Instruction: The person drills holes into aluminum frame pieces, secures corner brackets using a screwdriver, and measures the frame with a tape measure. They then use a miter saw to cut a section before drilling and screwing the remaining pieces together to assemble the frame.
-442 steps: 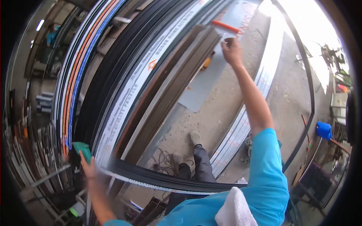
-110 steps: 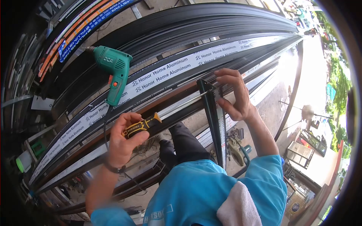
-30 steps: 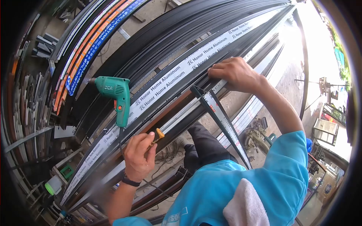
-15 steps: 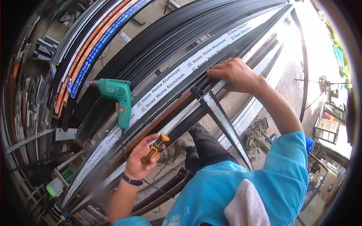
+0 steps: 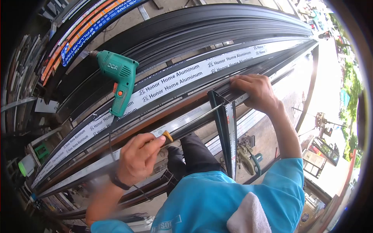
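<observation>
My left hand [image 5: 136,157] is closed around a screwdriver [image 5: 168,136]; the yellow end of its handle pokes out past my fingers. Its long thin shaft runs up and right to the corner where a dark aluminum profile [image 5: 220,128] meets a long one lying across the rack. Whether the tip sits in a screw is too small to tell. Past that corner, my right hand [image 5: 254,91] grips the long dark aluminum profile [image 5: 231,93], fingers wrapped over its top.
A green power drill [image 5: 118,73] lies on profiles wrapped in white printed film [image 5: 171,83]. Curved stacks of black profiles [image 5: 186,31] stretch behind. Blue and orange wrapped lengths [image 5: 83,37] are at upper left. A saw-like machine [image 5: 246,155] stands on the floor below.
My left hand has turned over and swung the screwdriver so its shaft reaches the profile corner. My right hand keeps its grip on the profile. The whole view has rotated slightly.
</observation>
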Demonstrator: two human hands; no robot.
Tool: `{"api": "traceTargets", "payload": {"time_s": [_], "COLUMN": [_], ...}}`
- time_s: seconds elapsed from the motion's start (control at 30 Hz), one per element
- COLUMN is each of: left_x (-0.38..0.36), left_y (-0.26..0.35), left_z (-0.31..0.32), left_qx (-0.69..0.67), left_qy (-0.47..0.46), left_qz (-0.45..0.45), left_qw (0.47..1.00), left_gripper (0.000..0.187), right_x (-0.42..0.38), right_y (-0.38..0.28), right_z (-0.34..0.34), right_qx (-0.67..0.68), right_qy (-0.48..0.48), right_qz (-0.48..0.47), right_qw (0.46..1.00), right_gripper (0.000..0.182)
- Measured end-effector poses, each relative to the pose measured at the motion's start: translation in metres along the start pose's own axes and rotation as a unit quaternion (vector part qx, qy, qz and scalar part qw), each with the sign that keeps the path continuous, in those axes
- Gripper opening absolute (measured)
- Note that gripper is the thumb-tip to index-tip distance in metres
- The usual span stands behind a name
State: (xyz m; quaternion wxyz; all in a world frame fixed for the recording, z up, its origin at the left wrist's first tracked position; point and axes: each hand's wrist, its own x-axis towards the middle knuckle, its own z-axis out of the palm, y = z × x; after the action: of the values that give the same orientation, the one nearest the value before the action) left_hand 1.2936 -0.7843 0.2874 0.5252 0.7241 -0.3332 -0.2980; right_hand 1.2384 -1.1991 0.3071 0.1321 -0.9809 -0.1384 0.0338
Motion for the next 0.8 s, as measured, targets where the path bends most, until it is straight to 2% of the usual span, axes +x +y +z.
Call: {"api": "traceTargets", "payload": {"time_s": [0.03, 0.1, 0.13, 0.17, 0.2, 0.23, 0.27, 0.3, 0.33, 0.37, 0.47, 0.5, 0.63, 0.77, 0.8], "left_x": [0.003, 0.014, 0.009, 0.001, -0.002, -0.002, 0.000, 0.005, 0.009, 0.012, 0.020, 0.018, 0.018, 0.022, 0.022], "left_y": [-0.001, -0.003, -0.001, 0.002, 0.004, 0.004, 0.003, 0.000, -0.002, -0.004, -0.007, -0.001, -0.004, -0.003, -0.003], "left_z": [-0.003, -0.013, -0.015, -0.017, -0.017, -0.017, -0.017, -0.017, -0.017, -0.016, -0.017, -0.010, -0.018, -0.032, -0.030], "left_qx": [0.093, 0.280, -0.002, -0.284, -0.532, -0.399, -0.251, -0.092, 0.070, 0.227, 0.177, 0.002, 0.125, 0.265, 0.170], "left_qy": [0.013, 0.044, 0.040, 0.029, 0.012, 0.010, 0.010, 0.010, 0.008, 0.005, 0.023, 0.033, 0.002, -0.034, -0.018], "left_qz": [0.061, 0.186, -0.003, -0.188, -0.351, -0.269, -0.177, -0.074, 0.029, 0.133, 0.104, 0.003, 0.096, 0.184, 0.111], "left_qw": [0.994, 0.941, 0.999, 0.940, 0.770, 0.876, 0.952, 0.993, 0.997, 0.965, 0.978, 0.999, 0.988, 0.946, 0.979], "left_gripper": [0.042, 0.040, 0.040, 0.041, 0.041, 0.041, 0.041, 0.040, 0.040, 0.040, 0.043, 0.046, 0.048, 0.052, 0.051], "right_x": [0.000, 0.001, 0.000, 0.001, 0.002, 0.001, 0.002, 0.002, 0.004, 0.004, 0.007, 0.007, 0.006, 0.006, 0.008], "right_y": [-0.002, 0.000, -0.001, -0.001, 0.001, 0.001, 0.001, -0.001, -0.001, -0.001, 0.000, -0.002, -0.006, -0.003, -0.004], "right_z": [0.000, 0.000, 0.001, -0.001, -0.002, 0.000, 0.001, 0.001, 0.001, 0.000, -0.002, -0.002, -0.003, -0.002, -0.002], "right_qx": [-0.015, -0.009, -0.003, 0.003, 0.000, 0.000, 0.000, -0.017, -0.007, 0.001, 0.007, 0.009, 0.007, 0.002, 0.004], "right_qy": [0.003, 0.004, 0.004, -0.003, -0.003, -0.006, -0.007, 0.004, 0.003, 0.000, -0.008, -0.010, -0.018, -0.016, -0.020], "right_qz": [0.003, 0.003, 0.004, 0.004, 0.001, 0.000, -0.003, -0.005, -0.005, -0.002, 0.005, 0.012, 0.030, 0.022, 0.024], "right_qw": [1.000, 1.000, 1.000, 1.000, 1.000, 1.000, 1.000, 1.000, 1.000, 1.000, 1.000, 1.000, 0.999, 1.000, 0.999], "right_gripper": [0.044, 0.043, 0.043, 0.042, 0.042, 0.042, 0.042, 0.041, 0.040, 0.040, 0.037, 0.034, 0.029, 0.030, 0.031]}}
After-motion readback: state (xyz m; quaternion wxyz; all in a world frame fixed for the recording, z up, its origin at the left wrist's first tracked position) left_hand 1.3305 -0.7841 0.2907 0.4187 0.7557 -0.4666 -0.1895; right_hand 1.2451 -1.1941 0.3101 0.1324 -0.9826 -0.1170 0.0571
